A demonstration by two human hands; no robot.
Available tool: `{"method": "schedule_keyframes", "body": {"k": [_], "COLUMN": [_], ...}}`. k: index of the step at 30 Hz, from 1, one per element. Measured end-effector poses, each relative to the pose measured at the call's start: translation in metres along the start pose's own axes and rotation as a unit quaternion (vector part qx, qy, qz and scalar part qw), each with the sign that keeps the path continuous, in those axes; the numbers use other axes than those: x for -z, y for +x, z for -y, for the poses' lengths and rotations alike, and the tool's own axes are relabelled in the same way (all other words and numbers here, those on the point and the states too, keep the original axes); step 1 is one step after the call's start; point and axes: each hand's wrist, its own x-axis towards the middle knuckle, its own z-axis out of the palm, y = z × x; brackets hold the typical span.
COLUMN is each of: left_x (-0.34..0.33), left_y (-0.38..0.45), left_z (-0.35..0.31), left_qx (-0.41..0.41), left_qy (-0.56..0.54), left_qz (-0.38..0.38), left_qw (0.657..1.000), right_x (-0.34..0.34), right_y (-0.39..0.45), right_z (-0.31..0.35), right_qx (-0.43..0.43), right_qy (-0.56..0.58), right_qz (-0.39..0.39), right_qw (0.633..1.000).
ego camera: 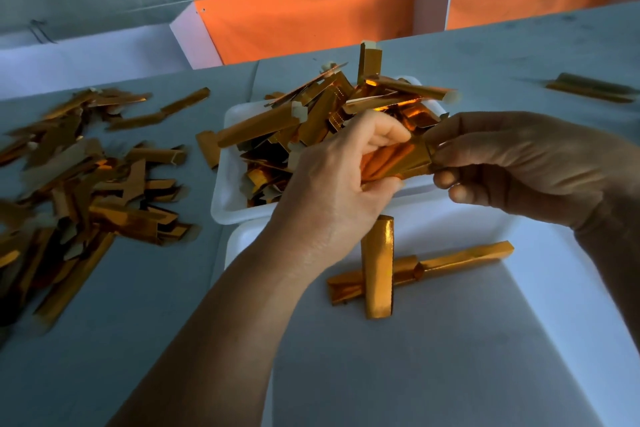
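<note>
Both hands hold one gold foil-card sleeve [396, 159] just above the near rim of the heaped white tray [221, 204]; the left hand [332, 184] curls fingers and thumb round its left part, the right hand [526, 163] pinches its right end. The sleeve looks light, thin and easily creased, its shiny face likely slippery; best held lightly by the folded edges near the ends, so the walls do not crush; two finished sleeves [377, 270] lie crossed in the nearer tray [450, 340].

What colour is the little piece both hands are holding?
The folded piece is shiny metallic gold; head view.
</note>
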Motion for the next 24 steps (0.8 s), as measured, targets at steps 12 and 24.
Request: {"method": "schedule_keyframes", "body": {"k": [12,24], "left_x": [-0.006,-0.010], "left_y": [-0.018,0.005], "left_z": [0.015,0.026], "left_qx": [-0.006,-0.084], "left_qy": [-0.039,0.010], "left_qz": [-0.002,0.001], "left_qw": [0.999,0.996], "right_x": [-0.005,0.004], "right_y": [0.008,0.016], "right_z": [-0.008,-0.019], "right_qx": [0.038,0.011], "right_qy": [-0.048,0.085], "right_qz": [0.075,0.050], "right_qw": [0.995,0.995]}}
